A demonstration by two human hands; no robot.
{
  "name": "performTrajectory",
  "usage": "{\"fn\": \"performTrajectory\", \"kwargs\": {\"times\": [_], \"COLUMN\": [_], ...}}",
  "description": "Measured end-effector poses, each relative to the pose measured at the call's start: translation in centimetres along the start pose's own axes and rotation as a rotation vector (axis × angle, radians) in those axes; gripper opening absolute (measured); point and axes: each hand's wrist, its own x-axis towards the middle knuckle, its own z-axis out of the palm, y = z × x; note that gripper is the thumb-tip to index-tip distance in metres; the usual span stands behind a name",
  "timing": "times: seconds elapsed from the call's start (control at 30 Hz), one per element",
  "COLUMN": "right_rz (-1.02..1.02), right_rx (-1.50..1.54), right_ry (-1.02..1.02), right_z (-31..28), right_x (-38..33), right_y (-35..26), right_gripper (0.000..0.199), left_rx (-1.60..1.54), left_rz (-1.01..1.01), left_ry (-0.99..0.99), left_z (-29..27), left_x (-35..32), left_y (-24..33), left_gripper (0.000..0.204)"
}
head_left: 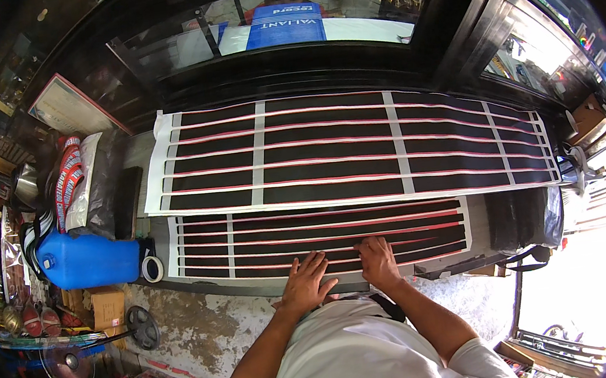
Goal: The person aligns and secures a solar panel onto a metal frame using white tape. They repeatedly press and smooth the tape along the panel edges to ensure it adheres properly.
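A long white sheet with black bands lies across the counter in front of me, its bands parted by thin white and red lines. My left hand rests near its front edge, open, with fingers spread. To its right, my right hand presses down on the same sheet with its fingers curled together; what they hold, if anything, is hidden. Red shows along the bands right of that hand. Beyond it, a larger banded sheet with grey cross strips overlaps the back of the near one.
A blue plastic jerrycan and a roll of tape sit at the left, below red printed ribbons. A black wrapped bundle lies right. Behind stands a black-framed glass cabinet; a framed certificate leans back left.
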Motion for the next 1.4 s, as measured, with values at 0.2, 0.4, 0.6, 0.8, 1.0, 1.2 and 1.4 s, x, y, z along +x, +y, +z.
{"fn": "performTrajectory", "kwargs": {"times": [0.2, 0.4, 0.6, 0.8, 1.0, 1.2, 1.4], "right_rz": [0.037, 0.049, -0.003, 0.027, 0.100, 0.252, 0.705], "right_rx": [-0.006, -0.022, 0.034, -0.010, -0.118, -0.186, -0.306], "right_ry": [0.024, 0.040, -0.067, -0.092, -0.061, 0.134, 0.446], "right_z": [-0.7, -0.1, -0.7, -2.9, -3.6, -4.9, -8.6], "right_x": [-0.6, -0.3, -2.2, -3.6, -5.1, -6.9, -10.1], "right_y": [-0.3, 0.1, -0.3, -0.9, 0.9, 5.6, 15.8], "right_gripper": [0.032, 0.024, 0.034, 0.044, 0.048, 0.048, 0.050], "left_rx": [0.060, 0.087, 0.131, 0.181, 0.218, 0.266, 0.197], "left_rz": [0.111, 0.160, 0.220, 0.250, 0.306, 0.349, 0.340], "left_ry": [-0.062, -0.094, -0.081, -0.067, -0.096, -0.128, -0.146], "left_z": [0.5, 0.6, 0.6, 0.8, 1.5, 2.7, 2.5], "left_x": [1.3, 2.4, 3.7, 4.3, 5.9, 7.0, 6.5], "left_y": [0.8, 1.8, 3.2, 4.4, 5.5, 6.9, 7.2], "left_gripper": [0.074, 0.073, 0.072, 0.070, 0.071, 0.071, 0.071]}}
